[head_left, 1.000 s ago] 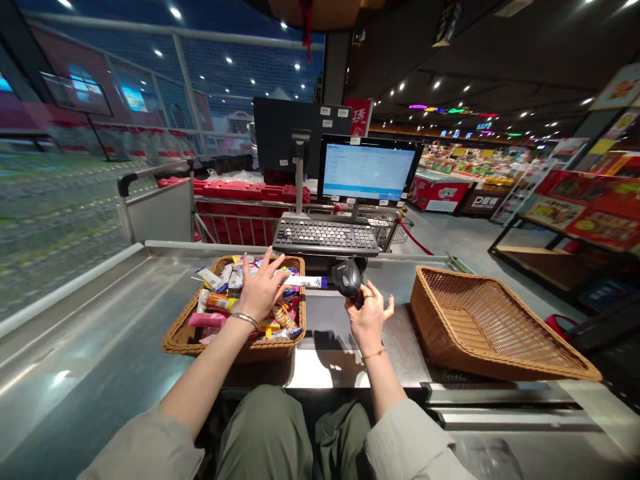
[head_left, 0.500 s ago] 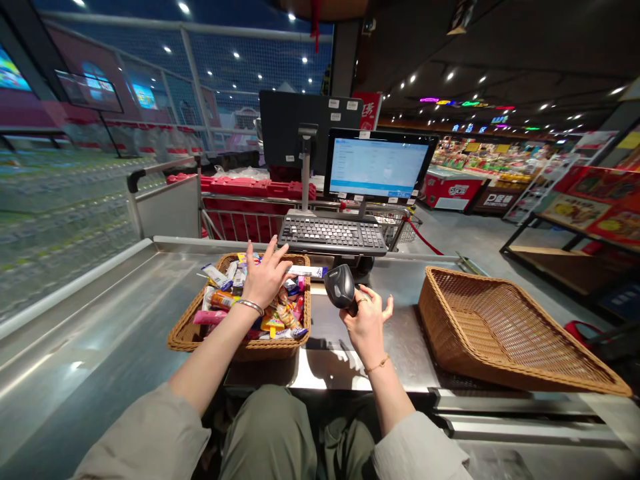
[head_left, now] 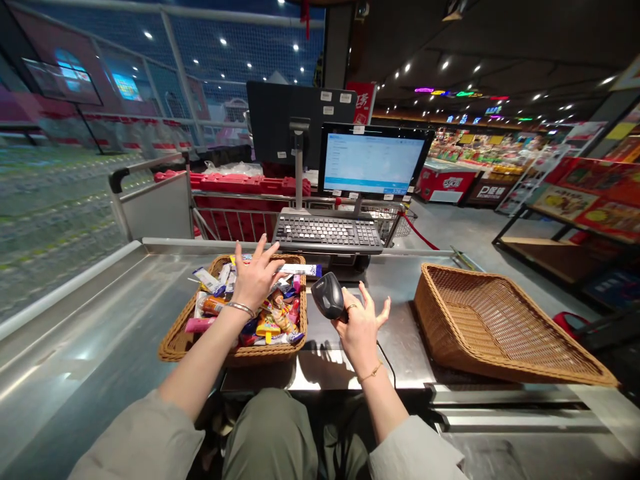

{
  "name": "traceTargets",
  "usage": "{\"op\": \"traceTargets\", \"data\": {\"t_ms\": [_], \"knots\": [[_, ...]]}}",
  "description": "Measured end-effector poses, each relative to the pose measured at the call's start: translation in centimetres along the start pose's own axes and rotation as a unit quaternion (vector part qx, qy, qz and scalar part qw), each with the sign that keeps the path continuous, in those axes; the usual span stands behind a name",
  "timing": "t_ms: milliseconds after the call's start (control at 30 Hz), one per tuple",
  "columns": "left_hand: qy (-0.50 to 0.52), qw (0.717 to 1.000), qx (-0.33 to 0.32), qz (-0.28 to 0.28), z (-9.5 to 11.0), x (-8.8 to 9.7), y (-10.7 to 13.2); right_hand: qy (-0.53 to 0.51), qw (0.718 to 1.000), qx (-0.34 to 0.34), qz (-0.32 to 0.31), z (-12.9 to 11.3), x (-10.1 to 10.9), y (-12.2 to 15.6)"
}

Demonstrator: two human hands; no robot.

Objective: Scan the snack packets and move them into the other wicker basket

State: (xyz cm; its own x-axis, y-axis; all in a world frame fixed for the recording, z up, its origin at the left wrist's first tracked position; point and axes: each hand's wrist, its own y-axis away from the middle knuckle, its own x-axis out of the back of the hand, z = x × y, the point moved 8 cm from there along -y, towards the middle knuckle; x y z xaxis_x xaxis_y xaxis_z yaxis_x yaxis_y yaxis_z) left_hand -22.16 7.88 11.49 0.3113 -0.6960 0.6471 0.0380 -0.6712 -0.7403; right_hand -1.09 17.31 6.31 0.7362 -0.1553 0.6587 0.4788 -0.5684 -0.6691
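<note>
Nearest, above olive trousers [head_left: 270, 433], the right hand [head_left: 361, 327] grips a black handheld barcode scanner [head_left: 326, 297] by its handle - thumb and a ringed finger are wrapped round it, the other fingers fanned loose - with the rounded scanner head raised and turned up and left. A thin dark cable [head_left: 387, 363] runs from under that hand down over the steel checkout counter [head_left: 100, 320]. The left hand [head_left: 256, 277], a metal bangle at its wrist, hovers over the near-left wicker basket [head_left: 180, 340] and holds a long white packet [head_left: 303, 270] by one end between thumb and forefinger, the remaining fingers spread wide; the packet lies level, poking out past the basket's far right rim, just up and left of the scanner head and not touching it. That basket is heaped with small snack packets [head_left: 273, 320] - pink, orange, yellow, blue and white wrappers lying every way, some sticking over the rim. To the right, apart from the scanner hand, a second wicker basket [head_left: 480, 327] sits tilted, its left side raised. Beyond both stands a black keyboard [head_left: 327, 233], then a lit monitor [head_left: 370, 163] with a pale blue screen, and behind them a wire shopping trolley [head_left: 235, 213] with red trim.
</note>
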Motion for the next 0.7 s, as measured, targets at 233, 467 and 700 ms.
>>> {"op": "traceTargets", "data": {"t_ms": [233,467,700], "knots": [[0.02,1.0,0.009,0.0,-0.3,-0.4,-0.3,0.048,0.999,-0.002,0.013,0.1,0.3,-0.1],[0.022,1.0,0.004,-0.002,0.4,-1.0,-0.6,0.044,0.999,-0.023,-0.004,0.7,0.0,-0.3],[0.031,1.0,0.005,-0.002,0.8,-1.5,-0.8,0.042,0.999,-0.015,-0.02,0.7,-0.2,-0.2]]}}
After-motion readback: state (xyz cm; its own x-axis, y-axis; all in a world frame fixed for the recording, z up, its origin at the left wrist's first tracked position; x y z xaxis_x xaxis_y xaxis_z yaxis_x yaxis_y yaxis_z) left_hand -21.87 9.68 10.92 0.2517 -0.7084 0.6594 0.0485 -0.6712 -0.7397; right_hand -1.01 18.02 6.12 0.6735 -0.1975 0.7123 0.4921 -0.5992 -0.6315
